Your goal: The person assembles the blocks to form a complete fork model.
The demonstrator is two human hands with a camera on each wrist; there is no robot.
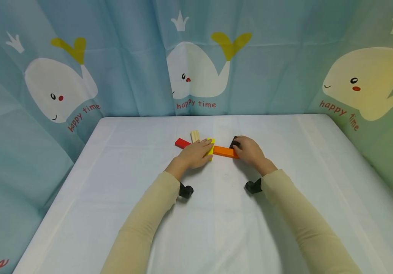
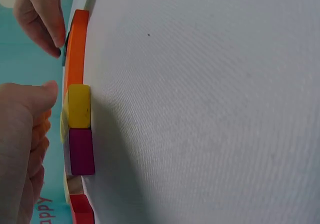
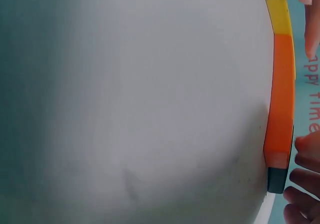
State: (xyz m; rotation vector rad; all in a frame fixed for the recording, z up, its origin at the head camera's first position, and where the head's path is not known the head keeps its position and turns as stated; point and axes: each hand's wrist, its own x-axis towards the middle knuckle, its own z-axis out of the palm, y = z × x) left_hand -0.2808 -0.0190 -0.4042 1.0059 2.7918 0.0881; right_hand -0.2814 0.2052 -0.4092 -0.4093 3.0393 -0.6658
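In the head view, my left hand (image 1: 196, 154) lies over a yellow block (image 1: 211, 144) with its fingers fairly straight. The left wrist view shows a purple block (image 2: 82, 152) in line with that yellow block, below the hand. An orange block (image 1: 224, 152) extends rightward from the yellow one. At its far end, my right hand (image 1: 250, 150) has loosely bent fingers close to a black block (image 1: 233, 141); firm contact is hard to make out. A red block (image 1: 182, 143) and a pale wooden block (image 1: 195, 136) show beyond the left hand, partly hidden.
A white cloth (image 1: 217, 228) covers the table under the blocks. Behind it hangs a blue curtain (image 1: 131, 68) printed with whales. Dark wrist-worn devices (image 1: 186, 191) project inward below both hands.
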